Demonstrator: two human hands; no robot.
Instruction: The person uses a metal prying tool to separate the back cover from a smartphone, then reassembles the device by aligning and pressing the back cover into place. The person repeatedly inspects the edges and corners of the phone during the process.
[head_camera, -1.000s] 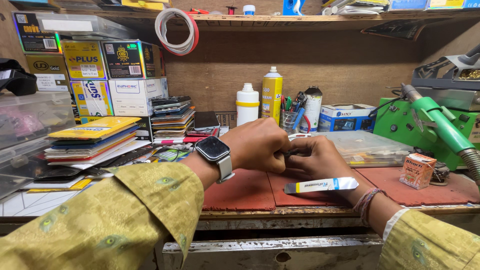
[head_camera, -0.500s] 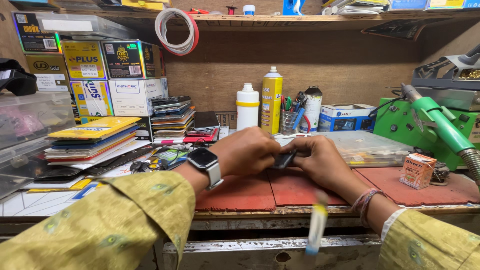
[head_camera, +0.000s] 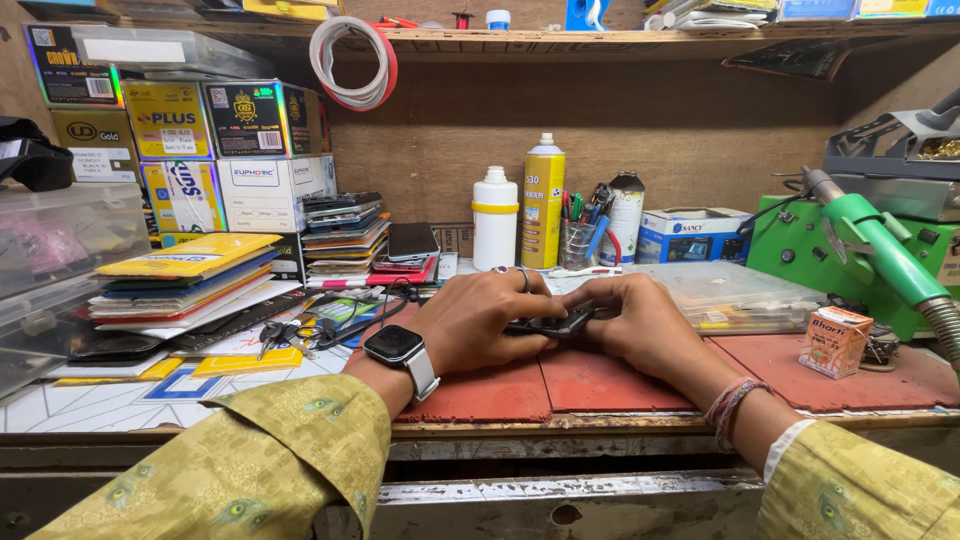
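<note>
- Cluttered wooden workbench (head_camera: 600, 425) seen from above the worker's own arms, with a red mat (head_camera: 800, 370) covering its right half and a chipped metal drawer front along the near edge.
- Both forearms wear yellow-green patterned sleeves; the left wrist carries a smartwatch (head_camera: 397, 347) on a white strap, the right wrist a few thread bands.
- Left hand (head_camera: 480, 318) and right hand (head_camera: 640, 325) meet at the middle of the mat, fingers curled narrowly around a small dark phone (head_camera: 550, 323) held flat between them, just above the mat.
- Left of the hands lie keys (head_camera: 285, 332) and loose papers, with a stack of thin yellow and blue packets (head_camera: 185, 275) beyond.
- Right of the hands sit a small orange carton (head_camera: 835, 342) and a clear plastic parts box (head_camera: 730, 295).
- Further back stand a pile of phones (head_camera: 345, 235), a white bottle (head_camera: 496, 220), a yellow spray can (head_camera: 543, 203) and a cup of pens (head_camera: 580, 235).
- Far right, a green hot-air tool (head_camera: 875, 245) rests by its green station.
- Coloured boxes (head_camera: 190, 150) are stacked at the back left under a shelf.
</note>
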